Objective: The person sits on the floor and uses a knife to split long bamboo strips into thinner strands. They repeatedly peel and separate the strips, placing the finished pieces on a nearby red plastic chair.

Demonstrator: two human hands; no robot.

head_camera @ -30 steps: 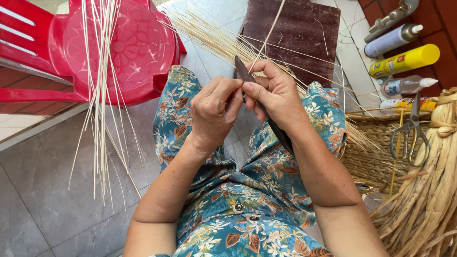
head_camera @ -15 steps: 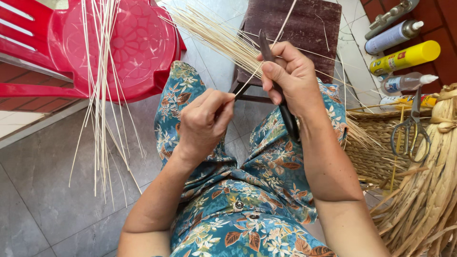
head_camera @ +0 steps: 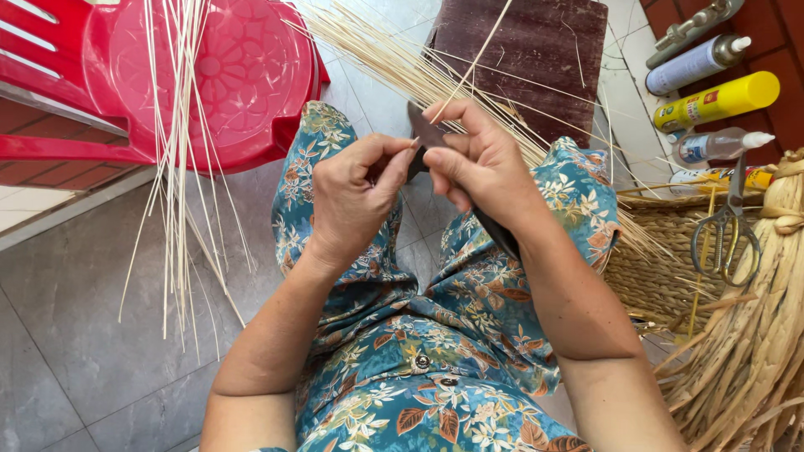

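My right hand (head_camera: 481, 163) grips a dark knife (head_camera: 427, 134), its blade pointing up and its handle running down past my wrist. A thin pale reed strip (head_camera: 479, 52) rises from the blade toward the top of the view. My left hand (head_camera: 352, 197) pinches the strip's near end right beside the blade. Both hands meet above my knees, which are covered by teal floral cloth (head_camera: 435, 335). A fan of pale reed strips (head_camera: 394, 63) lies across my right knee.
A red plastic chair (head_camera: 226, 75) at upper left carries a hanging bundle of long strips (head_camera: 180, 167). A brown mat (head_camera: 536, 50) lies ahead. At right are spray cans (head_camera: 712, 100), scissors (head_camera: 727, 230) on a woven basket (head_camera: 662, 259), and dried straw (head_camera: 754, 335).
My hands, apart half a second ago with the strip drawn out, have come back together at the blade. The right hand has moved down and left.
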